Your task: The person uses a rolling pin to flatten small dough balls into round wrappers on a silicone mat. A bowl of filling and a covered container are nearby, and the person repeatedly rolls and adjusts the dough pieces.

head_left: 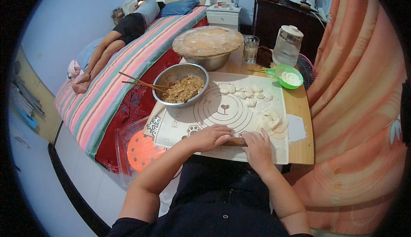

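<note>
A wooden rolling pin (236, 142) lies across the near edge of a cream silicone kneading mat (180, 128) printed with a bear face. My left hand (212, 137) is laid over its left part, fingers pointing right. On its right end rests my right hand (258, 148), fingers forward and bent over the wood. Beyond my right hand is a heap of pale dough wrappers (270, 120). Several filled dumplings (250, 95) sit in rows farther back on the mat. Any dough under the pin is hidden by my hands.
At the mat's left back stands a steel bowl (158, 96) of minced filling with chopsticks (141, 82). Behind are a covered basin (209, 42), a glass (251, 48), a water jug (287, 44) and a green flour scoop (291, 77). A white scraper (296, 128) lies right. A person (128, 29) lies on the bed.
</note>
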Action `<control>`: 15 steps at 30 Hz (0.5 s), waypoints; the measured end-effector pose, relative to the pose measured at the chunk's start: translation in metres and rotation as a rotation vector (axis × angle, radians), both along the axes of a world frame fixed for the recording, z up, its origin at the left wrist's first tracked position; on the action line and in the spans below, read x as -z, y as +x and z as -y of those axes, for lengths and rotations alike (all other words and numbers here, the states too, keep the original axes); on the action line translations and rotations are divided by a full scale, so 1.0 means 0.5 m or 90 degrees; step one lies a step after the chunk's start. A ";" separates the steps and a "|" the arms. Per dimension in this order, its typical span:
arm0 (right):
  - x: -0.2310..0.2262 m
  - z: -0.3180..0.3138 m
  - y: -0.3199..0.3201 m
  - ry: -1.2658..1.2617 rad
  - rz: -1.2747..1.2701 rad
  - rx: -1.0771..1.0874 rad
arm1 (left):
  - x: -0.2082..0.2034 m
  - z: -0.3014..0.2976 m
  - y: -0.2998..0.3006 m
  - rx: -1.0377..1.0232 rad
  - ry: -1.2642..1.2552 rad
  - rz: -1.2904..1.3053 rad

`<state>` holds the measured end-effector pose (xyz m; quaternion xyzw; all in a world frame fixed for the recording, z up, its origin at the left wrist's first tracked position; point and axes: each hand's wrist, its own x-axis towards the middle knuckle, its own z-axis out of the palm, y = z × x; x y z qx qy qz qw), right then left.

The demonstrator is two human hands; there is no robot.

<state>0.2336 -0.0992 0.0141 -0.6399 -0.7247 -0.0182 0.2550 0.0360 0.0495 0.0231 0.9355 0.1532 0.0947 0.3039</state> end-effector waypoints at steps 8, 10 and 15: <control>0.025 0.007 0.007 -0.055 0.008 0.030 | 0.011 0.029 -0.056 -0.145 0.190 -0.035; 0.018 -0.059 0.005 -0.063 0.041 0.070 | 0.024 -0.002 -0.067 -0.220 0.275 0.000; 0.005 -0.162 0.009 -0.076 0.047 0.123 | 0.024 -0.053 -0.053 -0.462 0.192 -0.043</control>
